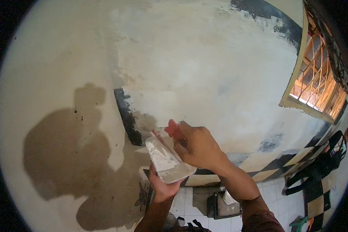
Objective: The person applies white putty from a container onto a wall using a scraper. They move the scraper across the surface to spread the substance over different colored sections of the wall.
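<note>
My left hand [164,189] grips a shallow whitish tray [179,174] from below, its fingers mostly hidden underneath. White putty [158,152] lies in the tray. My right hand [201,145] is closed around a red-handled putty knife [171,128], whose wide blade dips into the tray against the putty. Both hands are in front of the wall [205,65], which is smeared with white over much of its face. Dark unpainted patches [127,120] show at the left edge of the smeared part.
A barred window [317,73] is set in the wall at the right. Black and cream checks [274,162] run along the lower wall. Below are white floor tiles [179,205] and a dark box [226,208]. A person in dark clothes [317,168] stands at the far right.
</note>
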A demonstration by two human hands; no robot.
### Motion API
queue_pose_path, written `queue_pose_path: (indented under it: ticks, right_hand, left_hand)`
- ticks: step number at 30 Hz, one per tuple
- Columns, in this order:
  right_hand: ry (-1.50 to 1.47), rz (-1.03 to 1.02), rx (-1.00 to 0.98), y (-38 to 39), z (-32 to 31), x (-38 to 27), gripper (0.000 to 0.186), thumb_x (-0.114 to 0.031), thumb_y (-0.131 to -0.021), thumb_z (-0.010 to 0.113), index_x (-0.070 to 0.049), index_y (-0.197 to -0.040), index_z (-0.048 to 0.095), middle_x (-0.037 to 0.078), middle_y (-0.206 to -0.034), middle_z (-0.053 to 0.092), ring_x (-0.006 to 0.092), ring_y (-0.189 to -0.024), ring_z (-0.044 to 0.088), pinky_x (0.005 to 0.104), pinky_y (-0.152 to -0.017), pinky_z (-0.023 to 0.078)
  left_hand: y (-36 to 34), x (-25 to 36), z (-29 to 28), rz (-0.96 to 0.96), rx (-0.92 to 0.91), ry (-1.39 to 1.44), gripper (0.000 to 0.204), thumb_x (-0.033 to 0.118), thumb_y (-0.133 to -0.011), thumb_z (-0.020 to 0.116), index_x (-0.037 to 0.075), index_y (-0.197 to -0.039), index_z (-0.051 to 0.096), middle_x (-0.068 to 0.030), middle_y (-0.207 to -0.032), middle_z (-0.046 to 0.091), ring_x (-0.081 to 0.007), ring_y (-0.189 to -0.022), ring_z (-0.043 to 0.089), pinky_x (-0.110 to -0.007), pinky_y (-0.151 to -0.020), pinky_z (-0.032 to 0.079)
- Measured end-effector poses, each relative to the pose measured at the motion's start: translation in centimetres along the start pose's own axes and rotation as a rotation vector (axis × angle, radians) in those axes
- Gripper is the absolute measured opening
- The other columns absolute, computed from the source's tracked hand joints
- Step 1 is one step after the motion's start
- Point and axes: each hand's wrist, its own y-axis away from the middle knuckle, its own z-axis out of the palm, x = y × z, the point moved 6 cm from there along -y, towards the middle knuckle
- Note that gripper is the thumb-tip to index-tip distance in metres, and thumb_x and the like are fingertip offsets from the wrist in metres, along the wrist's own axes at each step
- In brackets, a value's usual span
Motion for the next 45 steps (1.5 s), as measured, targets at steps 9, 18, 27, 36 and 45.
queue_pose_path:
  ticks: [9,18,27,36,45]
  right_hand:
    - [-0.68,0.32,-0.13,-1.0,4.5,7.1,0.025,-0.011,-0.086,0.062,0.001,-0.109,0.064,0.012,-0.089,0.07,0.0273,-0.081,0.069,0.0351,-0.073,0.056]
    - [-1.494,0.431,0.102,-5.0,5.9,7.4,0.032,-0.008,-0.091,0.061,0.003,-0.122,0.056,0.008,-0.11,0.066,0.0185,-0.093,0.067,0.0339,-0.084,0.056]
    - [-0.727,-0.119,0.558,-17.4,-6.5,-2.4,0.012,-0.009,-0.089,0.064,0.002,-0.094,0.065,0.009,-0.077,0.067,0.0175,-0.06,0.061,0.031,-0.051,0.047]
    - [0.96,-0.724,0.593,-24.1,-5.6,-13.2,0.032,-0.02,-0.088,0.064,-0.001,-0.113,0.063,0.013,-0.098,0.069,0.032,-0.09,0.069,0.0408,-0.08,0.058]
    - [1.186,-0.707,0.521,-19.0,5.4,-6.3,0.037,-0.018,-0.089,0.058,-0.001,-0.122,0.061,0.021,-0.115,0.066,0.0365,-0.102,0.066,0.0455,-0.077,0.06]
  left_hand:
    - [0.3,5.0,1.8,0.164,-0.082,-0.268,0.064,0.056,-0.095,0.041,0.015,-0.144,0.042,-0.012,-0.142,0.05,-0.0394,-0.127,0.051,-0.064,-0.1,0.045]
    - [-1.5,9.4,1.9,0.027,-0.081,-0.126,0.065,0.056,-0.093,0.043,0.015,-0.143,0.046,-0.0148,-0.141,0.052,-0.0403,-0.127,0.052,-0.068,-0.095,0.046]
    - [-2.4,11.7,1.9,-0.039,-0.149,-0.082,0.065,0.056,-0.095,0.038,0.015,-0.145,0.042,-0.013,-0.141,0.051,-0.0391,-0.127,0.053,-0.07,-0.096,0.044]
    - [-1.5,12.2,0.8,-0.12,-0.288,0.225,0.065,0.052,-0.098,0.036,0.013,-0.15,0.034,-0.0178,-0.145,0.046,-0.0432,-0.131,0.047,-0.069,-0.096,0.046]
    - [-0.9,12.8,-2.2,0.007,-0.148,0.093,0.065,0.053,-0.098,0.035,0.013,-0.149,0.036,-0.0175,-0.144,0.047,-0.0414,-0.129,0.05,-0.066,-0.097,0.047]
